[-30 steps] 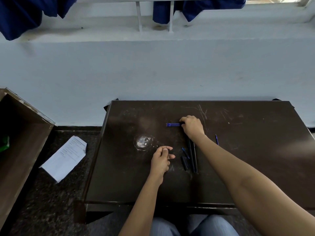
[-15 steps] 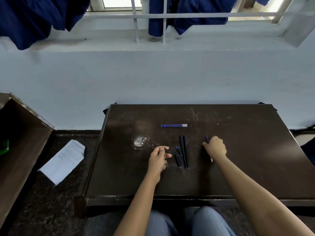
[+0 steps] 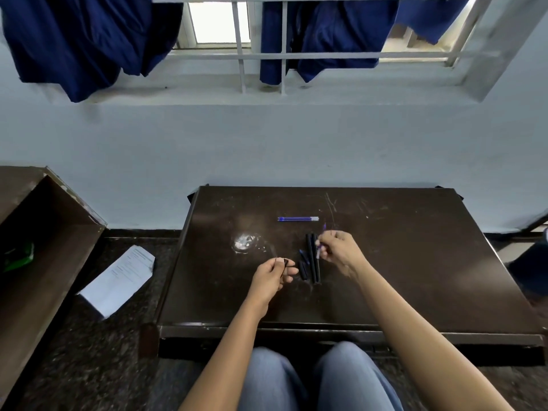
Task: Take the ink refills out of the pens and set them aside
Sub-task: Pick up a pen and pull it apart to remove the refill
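Two blue ink refills point(image 3: 298, 218) lie side by side on the far middle of the dark table point(image 3: 415, 262). Black pen barrels point(image 3: 312, 262) lie lengthwise at the centre, with short dark pen pieces point(image 3: 303, 264) just to their left. My right hand point(image 3: 339, 252) hovers over the barrels' right side, shut on a thin blue pen point(image 3: 321, 240) that points away from me. My left hand point(image 3: 271, 277) is left of the pieces and pinches a small black pen part point(image 3: 286, 262) at its fingertips.
A shiny round mark point(image 3: 244, 243) shows on the table left of centre. A sheet of paper point(image 3: 118, 280) lies on the floor to the left, beside a brown wooden box point(image 3: 44, 232). The wall and a barred window with blue cloth point(image 3: 326, 34) are beyond.
My right hand left the refills at the far middle, went right to a blue pen, took hold of it and lifted it toward the centre. The left hand rose slightly.
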